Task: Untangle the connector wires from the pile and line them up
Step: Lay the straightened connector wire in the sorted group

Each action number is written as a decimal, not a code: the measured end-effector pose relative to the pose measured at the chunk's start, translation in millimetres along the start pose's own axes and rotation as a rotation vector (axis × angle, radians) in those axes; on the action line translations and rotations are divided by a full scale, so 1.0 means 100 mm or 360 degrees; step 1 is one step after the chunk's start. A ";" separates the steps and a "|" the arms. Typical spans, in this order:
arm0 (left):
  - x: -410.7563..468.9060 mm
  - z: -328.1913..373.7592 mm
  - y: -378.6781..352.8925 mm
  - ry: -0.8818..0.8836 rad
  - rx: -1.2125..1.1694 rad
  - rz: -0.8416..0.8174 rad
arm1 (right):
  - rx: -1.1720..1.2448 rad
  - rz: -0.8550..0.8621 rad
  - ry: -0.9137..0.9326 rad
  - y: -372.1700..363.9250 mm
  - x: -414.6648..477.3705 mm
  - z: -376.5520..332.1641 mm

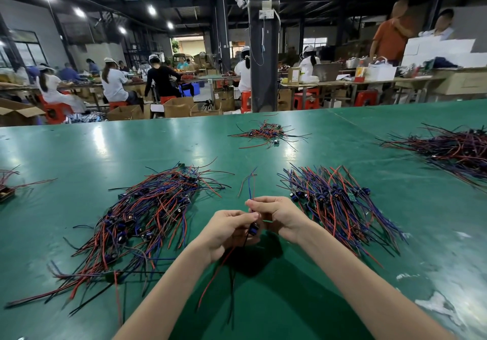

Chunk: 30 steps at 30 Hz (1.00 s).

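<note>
A tangled pile of red, blue and black connector wires (pixel 142 215) lies on the green table (pixel 79 155), left of my hands. To the right lies a more ordered pile (pixel 340 202) whose wires run roughly the same way. Both hands are raised above the table between the two piles and hold one connector wire (pixel 253 230). My left hand (pixel 229 230) pinches it near its small blue and black component. My right hand (pixel 276 214) pinches the thin upper leads, which stick up away from me. Its red and black leads hang down toward me.
A small wire pile (pixel 268 134) lies further back at centre, a large dark one (pixel 453 150) at the far right, and a few wires (pixel 10 181) at the left edge. Beyond the table, seated workers, red stools and cardboard boxes fill the hall.
</note>
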State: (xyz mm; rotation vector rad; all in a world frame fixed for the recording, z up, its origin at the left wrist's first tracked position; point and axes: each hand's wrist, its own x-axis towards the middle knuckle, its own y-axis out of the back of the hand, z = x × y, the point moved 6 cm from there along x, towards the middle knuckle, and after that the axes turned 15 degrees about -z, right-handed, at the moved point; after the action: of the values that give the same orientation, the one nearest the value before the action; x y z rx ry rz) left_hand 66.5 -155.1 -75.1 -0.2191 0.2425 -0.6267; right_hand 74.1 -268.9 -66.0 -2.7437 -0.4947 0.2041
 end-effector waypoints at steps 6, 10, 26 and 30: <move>0.02 -0.01 -0.01 -0.0001 -0.0061 -0.0077 | -0.0022 0.0012 -0.0009 0.01 0.00 -0.01; 0.03 -0.03 0.00 -0.0014 -0.0040 -0.0014 | -0.0001 0.0073 -0.0035 0.05 0.02 0.01; 0.05 -0.05 0.03 0.0017 0.0068 0.0001 | -0.0041 0.0051 -0.0047 0.07 0.05 0.05; 0.07 -0.06 0.06 -0.0004 0.0018 0.0021 | -0.0047 0.0072 -0.0036 0.08 0.05 0.04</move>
State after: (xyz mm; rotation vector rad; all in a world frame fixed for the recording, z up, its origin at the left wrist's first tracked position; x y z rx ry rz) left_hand 73.2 -155.5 -83.2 -0.2071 0.2377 -0.6144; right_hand 80.2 -272.9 -73.3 -2.7864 -0.4450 0.2410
